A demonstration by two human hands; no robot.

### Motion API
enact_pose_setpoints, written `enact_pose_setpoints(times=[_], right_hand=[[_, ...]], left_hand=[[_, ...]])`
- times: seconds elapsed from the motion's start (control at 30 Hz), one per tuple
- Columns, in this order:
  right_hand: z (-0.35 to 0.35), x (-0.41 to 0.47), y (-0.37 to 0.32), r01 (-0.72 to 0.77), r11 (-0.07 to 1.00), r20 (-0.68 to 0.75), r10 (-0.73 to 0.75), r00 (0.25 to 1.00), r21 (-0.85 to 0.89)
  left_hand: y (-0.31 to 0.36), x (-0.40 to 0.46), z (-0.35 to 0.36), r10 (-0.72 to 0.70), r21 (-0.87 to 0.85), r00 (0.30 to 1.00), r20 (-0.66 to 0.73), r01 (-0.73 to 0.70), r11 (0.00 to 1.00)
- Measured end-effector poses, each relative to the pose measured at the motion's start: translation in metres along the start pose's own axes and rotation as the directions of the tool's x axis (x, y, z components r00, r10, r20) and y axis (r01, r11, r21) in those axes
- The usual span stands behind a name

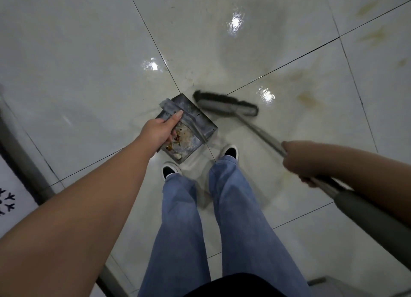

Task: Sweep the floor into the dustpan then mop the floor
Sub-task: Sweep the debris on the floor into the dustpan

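**Dustpan gripped at one side, broom held at the other**

While the fingers of the left hand (158,131) are curled round the dustpan handle (172,112), with the thumb laid along its top, the gray dustpan (195,123) is held low over the floor (77,63), just ahead of the shoes (230,152). Brownish scraps and a pale lump (178,141) are seen lying inside the pan, close to the hand.

The right hand (295,161) is wrapped round the thin metal broom pole (260,133), the fingers closed on it; the fingertips themselves are hidden under the hand. From this grip the pole is run toward 11 o'clock, down to the broom head (226,105), which is blurred and is set just beside the dustpan, at its 2 o'clock side. Whether the two touch cannot be told.

Yellowish stains (309,97) are spread over the glossy white tiles from 1 to 3 o'clock of the broom head. Blue jeans (184,219) are seen below the pan at 6 o'clock. A white mat with a dark pattern (9,203) is laid at the far 9 o'clock edge, beside a gray strip (29,167) along the floor.
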State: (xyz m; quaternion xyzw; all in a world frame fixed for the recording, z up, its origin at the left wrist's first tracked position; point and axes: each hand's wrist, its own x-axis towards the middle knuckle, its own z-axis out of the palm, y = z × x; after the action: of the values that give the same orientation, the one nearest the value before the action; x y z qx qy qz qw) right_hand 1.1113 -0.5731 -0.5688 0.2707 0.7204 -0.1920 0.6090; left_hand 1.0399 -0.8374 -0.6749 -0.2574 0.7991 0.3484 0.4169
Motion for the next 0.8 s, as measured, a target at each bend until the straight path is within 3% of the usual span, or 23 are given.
enact_pose_setpoints(times=[0.07, 0.17, 0.4, 0.63, 0.8], right_hand=[[0.011, -0.010, 0.001, 0.034, 0.999, 0.100, -0.033, 0.994, -0.007], [0.009, -0.026, 0.007, 0.042, 0.990, 0.177, -0.065, 0.982, 0.131], [-0.022, -0.047, 0.037, -0.014, 0.964, -0.011, 0.018, 1.000, 0.266], [-0.027, -0.014, 0.009, -0.029, 0.999, -0.172, 0.032, 0.985, 0.019], [0.039, -0.011, -0.011, 0.009, 0.941, -0.097, -0.045, 0.994, -0.337]], left_hand=[[0.000, -0.001, -0.001, -0.001, -0.001, 1.000, 0.002, 0.001, 1.000], [-0.006, -0.005, -0.004, -0.010, 0.015, 1.000, -0.007, 0.010, 1.000], [-0.033, -0.023, -0.018, -0.076, 0.032, 0.997, 0.019, 0.075, 0.997], [-0.041, -0.022, -0.011, -0.112, -0.045, 0.993, -0.041, 0.111, 0.993], [-0.060, -0.015, -0.016, -0.099, -0.111, 0.995, -0.022, 0.096, 0.989]])
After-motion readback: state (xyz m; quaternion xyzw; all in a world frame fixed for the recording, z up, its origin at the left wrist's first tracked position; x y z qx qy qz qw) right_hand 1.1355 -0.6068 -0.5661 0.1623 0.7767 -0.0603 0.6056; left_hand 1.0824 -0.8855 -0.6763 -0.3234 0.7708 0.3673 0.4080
